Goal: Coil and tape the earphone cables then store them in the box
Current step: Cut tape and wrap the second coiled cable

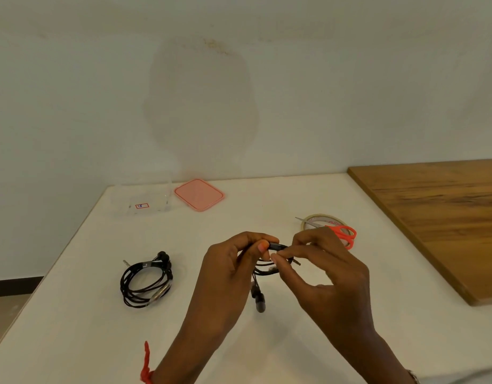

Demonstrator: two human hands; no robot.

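Observation:
Above the middle of the white table point(267, 342) my left hand point(228, 270) grips a coiled black earphone cable point(267, 268); its earbuds hang below the hand. My right hand point(322, 264) pinches the same coil at its top, next to the plug end. A second black earphone coil point(146, 281), bound with clear tape, lies on the table to the left. The clear plastic box point(142, 199) stands open at the far left, and its pink lid point(199, 194) lies beside it.
A roll of clear tape point(316, 220) lies just beyond my right hand, with red-handled scissors point(343, 234) resting across it. A wooden board point(438, 217) covers the right side of the table. A white wall rises behind the table.

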